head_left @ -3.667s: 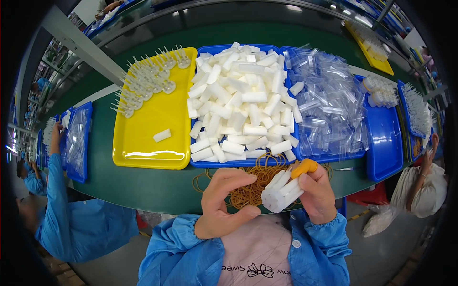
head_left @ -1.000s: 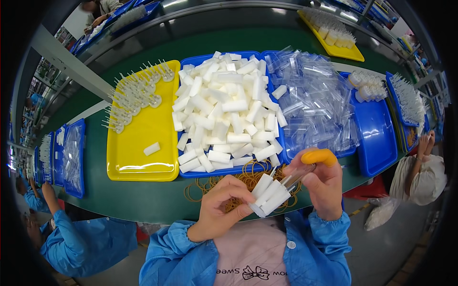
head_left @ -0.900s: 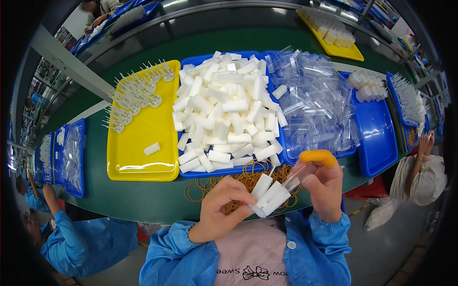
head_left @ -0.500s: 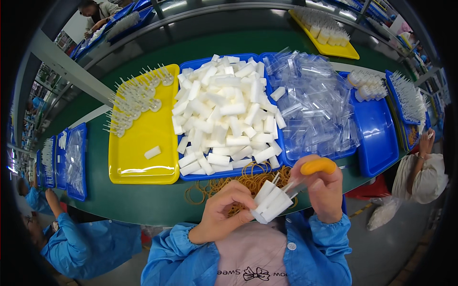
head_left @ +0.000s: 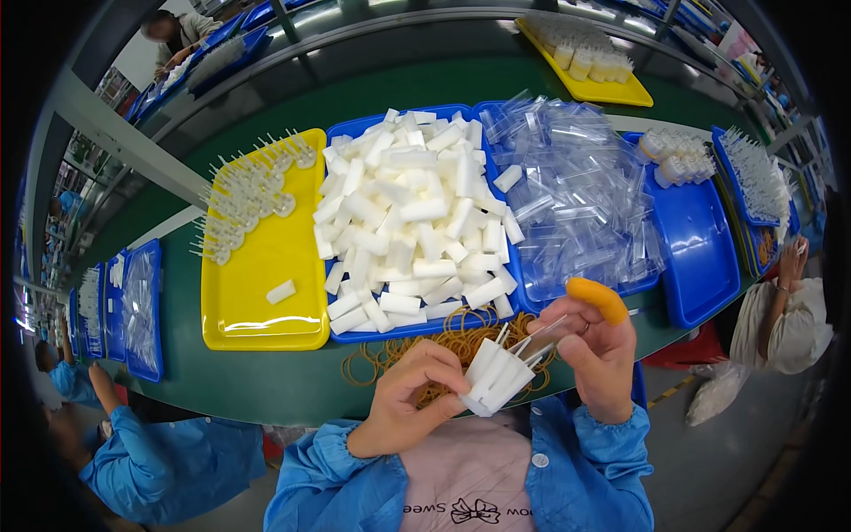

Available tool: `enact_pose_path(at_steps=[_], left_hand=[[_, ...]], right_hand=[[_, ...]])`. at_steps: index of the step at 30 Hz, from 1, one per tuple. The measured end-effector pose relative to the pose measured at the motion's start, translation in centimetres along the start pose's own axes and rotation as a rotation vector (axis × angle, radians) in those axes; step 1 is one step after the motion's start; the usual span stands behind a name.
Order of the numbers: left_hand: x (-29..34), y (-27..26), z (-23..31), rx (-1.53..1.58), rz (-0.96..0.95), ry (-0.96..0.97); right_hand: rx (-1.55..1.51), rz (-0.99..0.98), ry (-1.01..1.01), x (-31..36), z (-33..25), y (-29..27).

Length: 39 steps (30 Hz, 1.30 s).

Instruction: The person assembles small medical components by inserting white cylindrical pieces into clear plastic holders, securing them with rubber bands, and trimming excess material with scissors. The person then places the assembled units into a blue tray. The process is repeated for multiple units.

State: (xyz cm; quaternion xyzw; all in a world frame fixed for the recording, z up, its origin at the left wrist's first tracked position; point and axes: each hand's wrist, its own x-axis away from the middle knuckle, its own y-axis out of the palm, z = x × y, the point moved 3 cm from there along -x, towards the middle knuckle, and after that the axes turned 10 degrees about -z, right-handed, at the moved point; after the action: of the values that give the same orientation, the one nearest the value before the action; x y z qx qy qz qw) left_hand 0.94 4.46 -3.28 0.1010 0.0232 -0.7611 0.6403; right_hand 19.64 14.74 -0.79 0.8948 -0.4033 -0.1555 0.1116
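My left hand (head_left: 417,390) pinches a bundle of white foam blocks (head_left: 498,377) at its lower left side. Thin pale rods stick out of the bundle's upper end. My right hand (head_left: 598,350) is just to the right, with an orange finger cot (head_left: 598,300) on one finger. Its bent fingers hold a clear plastic sleeve (head_left: 551,333), which slants down toward the rods; whether it touches them I cannot tell. The right thumb stands a little apart from the sleeve. Tan rubber bands (head_left: 461,341) lie heaped behind the bundle.
A blue tray (head_left: 335,330) piled with white foam blocks stands ahead, beside another of clear sleeves (head_left: 567,195). A yellow tray (head_left: 266,324) at left carries rods on round bases and one block. An emptier blue tray (head_left: 700,257) is at right. Co-workers sit on both sides.
My right thumb has opened away from the fingers, and the sleeve shows more plainly. The foam bundle has tipped slightly more upright in my left hand. The view has shifted slightly.
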Motion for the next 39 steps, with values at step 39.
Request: enact_pose_path(at_steps=[39], left_hand=[[0.2,1.5,3.1,-0.498,-0.061,0.094]], right_hand=[[-0.143,-0.175,0.266,-0.2,-2.5,-0.3]])
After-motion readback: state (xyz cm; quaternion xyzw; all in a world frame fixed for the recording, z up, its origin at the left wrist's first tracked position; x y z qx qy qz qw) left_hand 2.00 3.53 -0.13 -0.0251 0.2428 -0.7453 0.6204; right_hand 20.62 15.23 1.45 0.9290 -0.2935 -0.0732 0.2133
